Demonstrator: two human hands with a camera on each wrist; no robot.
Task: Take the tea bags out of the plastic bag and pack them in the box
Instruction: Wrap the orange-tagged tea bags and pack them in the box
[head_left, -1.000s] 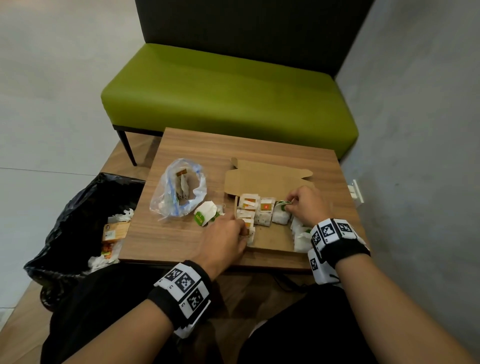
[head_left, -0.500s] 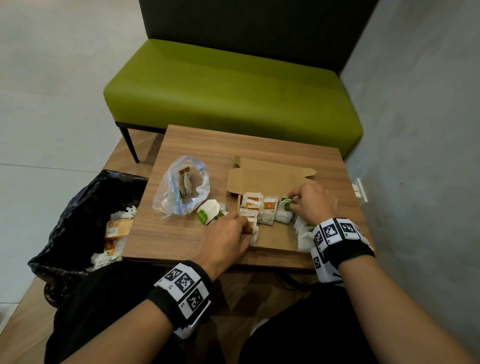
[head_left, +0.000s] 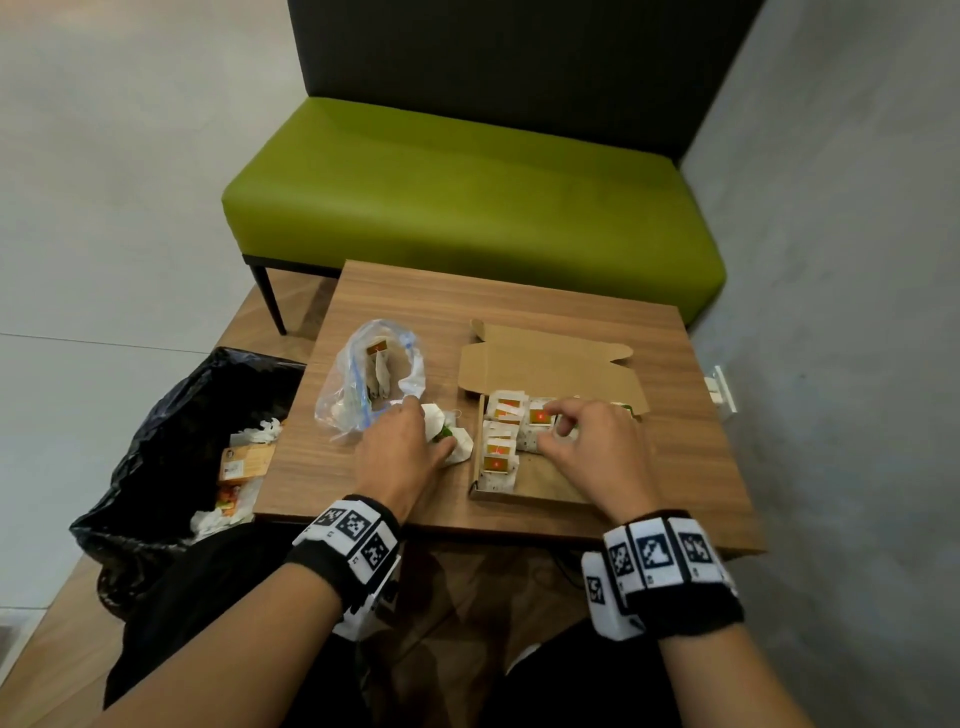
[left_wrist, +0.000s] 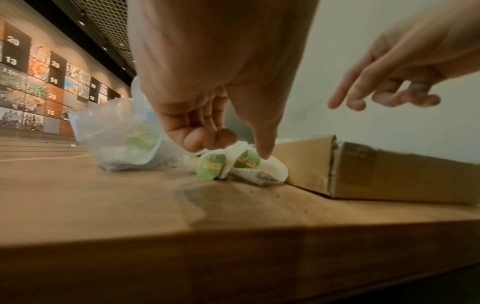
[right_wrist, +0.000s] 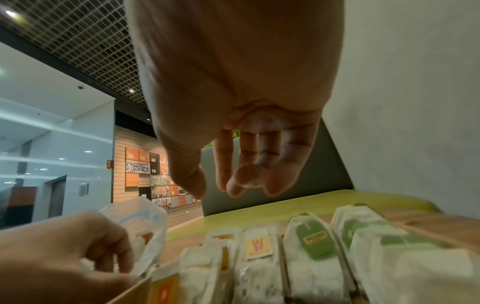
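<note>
The left hand (head_left: 397, 457) reaches down onto two loose green-tagged tea bags (left_wrist: 242, 164) on the wooden table (head_left: 691, 452), thumb and curled fingers closing around them; a firm pinch cannot be confirmed. These bags lie between the plastic bag (head_left: 358, 384) on the left and the cardboard box (head_left: 550, 364) on the right. The right hand (head_left: 592, 447) hovers over the box, fingers loosely spread, holding nothing. Packed tea bags (right_wrist: 311, 251) stand in rows inside. One tea bag remains in the plastic bag.
</note>
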